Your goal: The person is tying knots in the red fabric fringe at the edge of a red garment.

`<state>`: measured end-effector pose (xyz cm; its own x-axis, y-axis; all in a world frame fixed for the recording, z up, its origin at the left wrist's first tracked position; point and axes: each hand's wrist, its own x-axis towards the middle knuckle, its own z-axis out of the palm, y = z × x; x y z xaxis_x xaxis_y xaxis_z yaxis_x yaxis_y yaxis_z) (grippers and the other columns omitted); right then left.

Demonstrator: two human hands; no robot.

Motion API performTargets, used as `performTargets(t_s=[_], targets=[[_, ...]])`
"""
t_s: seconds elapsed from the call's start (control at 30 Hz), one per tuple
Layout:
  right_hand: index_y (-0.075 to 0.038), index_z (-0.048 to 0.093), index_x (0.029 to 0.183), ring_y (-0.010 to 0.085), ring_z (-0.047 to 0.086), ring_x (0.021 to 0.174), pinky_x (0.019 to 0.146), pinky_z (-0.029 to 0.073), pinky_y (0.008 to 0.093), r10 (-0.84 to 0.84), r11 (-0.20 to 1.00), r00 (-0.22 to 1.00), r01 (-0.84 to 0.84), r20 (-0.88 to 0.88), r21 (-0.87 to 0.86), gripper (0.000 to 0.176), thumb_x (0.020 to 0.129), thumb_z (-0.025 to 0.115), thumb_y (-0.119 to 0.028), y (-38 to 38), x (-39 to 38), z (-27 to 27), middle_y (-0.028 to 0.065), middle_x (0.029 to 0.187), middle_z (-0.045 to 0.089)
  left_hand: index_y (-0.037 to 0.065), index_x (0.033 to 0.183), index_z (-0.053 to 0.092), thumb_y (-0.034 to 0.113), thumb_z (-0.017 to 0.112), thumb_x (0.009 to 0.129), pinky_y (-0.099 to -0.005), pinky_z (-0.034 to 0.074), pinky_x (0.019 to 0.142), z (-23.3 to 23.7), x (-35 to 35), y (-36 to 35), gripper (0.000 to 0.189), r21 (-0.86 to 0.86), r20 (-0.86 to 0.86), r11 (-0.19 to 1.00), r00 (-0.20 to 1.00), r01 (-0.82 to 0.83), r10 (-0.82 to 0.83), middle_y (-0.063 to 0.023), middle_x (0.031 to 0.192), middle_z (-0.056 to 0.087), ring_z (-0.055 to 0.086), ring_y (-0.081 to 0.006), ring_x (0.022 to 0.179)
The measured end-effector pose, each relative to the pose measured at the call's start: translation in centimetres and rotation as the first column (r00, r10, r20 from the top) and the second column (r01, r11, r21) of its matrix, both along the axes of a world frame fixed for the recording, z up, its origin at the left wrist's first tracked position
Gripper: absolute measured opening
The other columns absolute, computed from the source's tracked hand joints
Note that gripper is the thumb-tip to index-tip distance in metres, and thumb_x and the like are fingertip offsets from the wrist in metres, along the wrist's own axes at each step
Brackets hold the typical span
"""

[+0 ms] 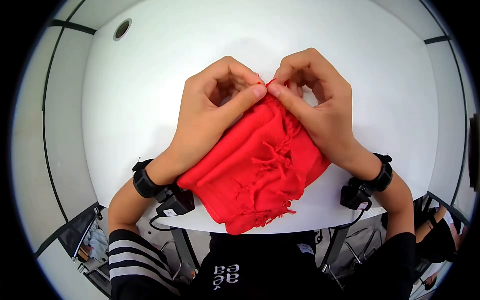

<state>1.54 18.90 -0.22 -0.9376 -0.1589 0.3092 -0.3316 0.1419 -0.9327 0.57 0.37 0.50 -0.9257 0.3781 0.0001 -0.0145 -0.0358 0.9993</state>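
Observation:
A red fringed scarf (250, 155) lies bunched over the front part of the white table, its lower end reaching the near edge. Knotted tassels run down its middle and along the bottom. My left hand (210, 100) pinches the top end of the scarf between thumb and forefinger. Right beside it, my right hand (320, 95) pinches the same fringe, the two thumb tips almost touching. The small strands between the fingertips are mostly hidden. Each wrist wears a black strap with a small black box under it.
The white table (150, 90) has a round cable hole (122, 30) at its far left. Pale partition panels (65, 115) stand on both sides. Cables hang from the wrist boxes near the table's front edge. At the lower right, another person (440, 235) is partly visible.

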Motion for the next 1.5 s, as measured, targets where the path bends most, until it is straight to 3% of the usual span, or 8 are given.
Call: performTargets(t_s=[0.13, 0.47, 0.73, 1.03, 1.5], targets=[[-0.004, 0.062, 0.087, 0.0046, 0.045, 0.06, 0.053, 0.035, 0.0196, -0.003, 0.998, 0.996, 0.008, -0.09, 0.058, 0.009, 0.08, 0.066, 0.0, 0.1, -0.12, -0.28, -0.0014, 0.074, 0.06, 0.001, 0.092, 0.062, 0.009, 0.065, 0.09, -0.019, 0.044, 0.069, -0.01, 0.02, -0.02, 0.009, 0.006, 0.032, 1.0, 0.999, 0.006, -0.006, -0.0006, 0.082, 0.063, 0.055, -0.0047, 0.074], [-0.002, 0.066, 0.089, 0.0066, 0.041, 0.058, 0.052, 0.034, 0.0219, 0.001, 0.994, 1.0, 0.002, -0.027, 0.113, 0.007, 0.083, 0.065, -0.001, 0.1, -0.09, -0.51, 0.001, 0.075, 0.059, 0.001, 0.093, 0.061, 0.01, 0.065, 0.09, -0.0186, 0.043, 0.068, -0.1, -0.03, -0.06, 0.009, -0.006, -0.004, 1.0, 1.0, -0.004, 0.004, -0.0001, 0.08, 0.062, 0.054, -0.0042, 0.073], [-0.001, 0.062, 0.092, 0.008, 0.043, 0.062, 0.058, 0.037, 0.0225, 0.128, 0.992, 0.971, -0.123, 0.202, -0.039, 0.007, 0.086, 0.06, -0.005, -0.07, -0.07, -0.08, 0.0013, 0.076, 0.059, 0.003, 0.095, 0.059, 0.011, 0.062, 0.093, -0.0182, 0.042, 0.066, -0.28, -0.05, -0.11, 0.009, 0.019, -0.023, 1.0, 1.0, 0.008, -0.008, 0.0002, 0.08, 0.06, 0.053, -0.0041, 0.073], [-0.002, 0.061, 0.087, 0.0073, 0.044, 0.066, 0.061, 0.037, 0.0216, 0.14, 0.99, 0.976, -0.138, 0.17, -0.023, 0.011, 0.084, 0.068, -0.01, -0.04, 0.0, -0.13, -0.0009, 0.075, 0.058, 0.001, 0.095, 0.058, 0.011, 0.058, 0.095, -0.0198, 0.045, 0.072, -0.09, -0.09, -0.15, 0.01, 0.05, 0.015, 0.998, 0.999, 0.048, -0.049, -0.0019, 0.084, 0.062, 0.056, -0.0058, 0.078], [-0.002, 0.06, 0.082, 0.0057, 0.044, 0.063, 0.06, 0.036, 0.021, 0.081, 0.996, 0.981, -0.075, 0.174, -0.041, 0.007, 0.086, 0.057, -0.007, -0.08, 0.09, 0.01, -0.0012, 0.068, 0.057, 0.002, 0.094, 0.059, 0.012, 0.061, 0.093, -0.0193, 0.043, 0.07, -0.37, -0.08, 0.04, 0.01, 0.039, 0.012, 0.998, 0.998, 0.056, -0.057, 0.0005, 0.081, 0.06, 0.053, -0.0047, 0.074]])
